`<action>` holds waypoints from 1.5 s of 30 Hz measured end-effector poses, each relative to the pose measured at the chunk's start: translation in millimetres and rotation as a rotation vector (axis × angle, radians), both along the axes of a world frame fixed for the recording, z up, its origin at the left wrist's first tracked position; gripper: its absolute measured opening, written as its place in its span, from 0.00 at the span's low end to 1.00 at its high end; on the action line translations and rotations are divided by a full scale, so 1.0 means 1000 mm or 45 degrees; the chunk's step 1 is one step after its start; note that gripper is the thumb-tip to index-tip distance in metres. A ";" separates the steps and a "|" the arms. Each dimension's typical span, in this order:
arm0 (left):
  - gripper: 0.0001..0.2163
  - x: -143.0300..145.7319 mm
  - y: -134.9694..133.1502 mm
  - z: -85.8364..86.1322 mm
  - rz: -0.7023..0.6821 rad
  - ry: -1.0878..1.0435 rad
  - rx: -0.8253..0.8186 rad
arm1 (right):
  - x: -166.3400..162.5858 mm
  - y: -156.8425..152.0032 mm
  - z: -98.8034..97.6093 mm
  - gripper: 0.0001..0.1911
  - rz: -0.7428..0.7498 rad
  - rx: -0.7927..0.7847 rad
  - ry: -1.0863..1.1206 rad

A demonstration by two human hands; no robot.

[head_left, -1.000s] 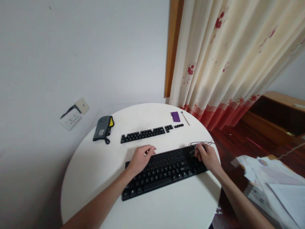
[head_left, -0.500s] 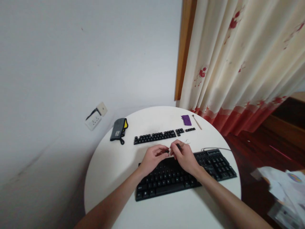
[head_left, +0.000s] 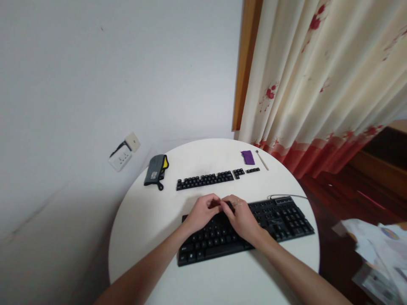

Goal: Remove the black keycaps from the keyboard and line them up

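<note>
A black computer keyboard (head_left: 222, 243) lies on the white round table, with several of its upper-row keys hidden beneath my hands. My left hand (head_left: 205, 212) is curled over the upper left part of the keyboard, thumb and fingers drawn together. Touching it at the fingertips, my right hand (head_left: 239, 215) is bent with its fingers closed and pointing down and left. Whatever the two hands pinch is hidden by the fingers. Beyond them lies a row of loose black keycaps (head_left: 205, 181), with a smaller keycap group (head_left: 238, 173) and a short keycap strip (head_left: 253, 170) to its right.
A grey pouch with yellow lining (head_left: 155, 170) lies at the table's left edge. Far right are a purple cloth (head_left: 248, 157) and a slim brush (head_left: 262, 161). The keyboard cable (head_left: 291, 195) runs toward the right edge. A wall socket (head_left: 121, 159) and curtain (head_left: 305, 106) stand behind.
My hands have come together until the fingertips touch. Small black pieces that showed at both hands' fingers are now hidden. The view has shifted slightly.
</note>
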State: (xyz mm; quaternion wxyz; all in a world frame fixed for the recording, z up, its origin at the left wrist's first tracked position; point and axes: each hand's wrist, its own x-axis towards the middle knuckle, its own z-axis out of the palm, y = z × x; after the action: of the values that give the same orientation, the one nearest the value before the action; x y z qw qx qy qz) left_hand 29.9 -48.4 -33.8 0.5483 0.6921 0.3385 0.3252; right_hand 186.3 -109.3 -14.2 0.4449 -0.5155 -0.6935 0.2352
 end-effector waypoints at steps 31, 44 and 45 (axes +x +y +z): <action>0.10 0.005 -0.008 0.003 0.208 -0.013 0.166 | -0.005 0.000 -0.011 0.13 -0.289 -0.101 0.417; 0.09 -0.004 0.005 0.003 0.068 -0.057 -0.096 | -0.006 -0.002 -0.010 0.10 -0.218 -0.014 0.295; 0.08 -0.003 0.005 0.003 0.051 -0.051 -0.086 | -0.005 -0.002 -0.010 0.10 -0.203 -0.020 0.282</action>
State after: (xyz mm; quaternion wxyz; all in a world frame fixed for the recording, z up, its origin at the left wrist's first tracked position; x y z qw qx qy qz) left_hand 26.5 -43.3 -30.9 0.5716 0.6596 0.3518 0.3383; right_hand 180.8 -111.2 -24.4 0.5320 -0.5433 -0.5951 0.2600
